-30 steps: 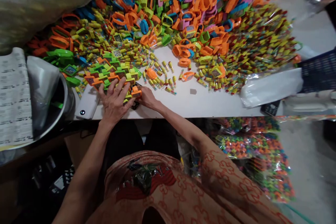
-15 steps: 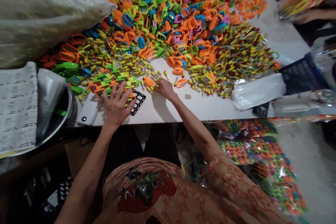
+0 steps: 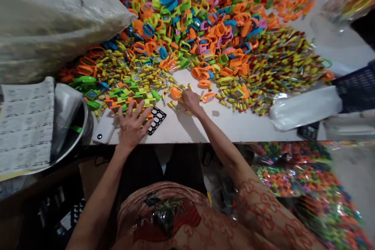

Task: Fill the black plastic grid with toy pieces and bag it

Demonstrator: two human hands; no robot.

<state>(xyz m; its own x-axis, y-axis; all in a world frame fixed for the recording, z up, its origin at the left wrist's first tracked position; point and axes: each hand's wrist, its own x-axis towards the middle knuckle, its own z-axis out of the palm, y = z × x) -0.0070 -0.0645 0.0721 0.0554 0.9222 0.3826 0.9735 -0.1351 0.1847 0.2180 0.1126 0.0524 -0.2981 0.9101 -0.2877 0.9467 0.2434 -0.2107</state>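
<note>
My left hand (image 3: 132,122) lies with fingers spread over rows of orange, green and yellow plastic pieces (image 3: 129,94). Beside its thumb, the bare end of a black tray with large holes (image 3: 157,120) shows. My right hand (image 3: 190,101) is closed, fingertips down at the white table among small yellow tubes (image 3: 172,105); what it pinches, if anything, is hidden. Just left of it sits an orange toy watch (image 3: 175,93), and another orange toy watch (image 3: 209,97) lies to its right.
Colourful toy watches (image 3: 181,19) are heaped across the back, with yellow tubes (image 3: 278,70) piled at right. A large plastic sack (image 3: 64,19) bulges at left above a metal pot (image 3: 84,125). A white power bank (image 3: 104,127) and clear bags (image 3: 306,107) lie along the front.
The whole view has shifted slightly, so things appear a little farther right and lower. Both hands stay at nearly the same places on the table. At far right, a co-worker's hand has left view.
</note>
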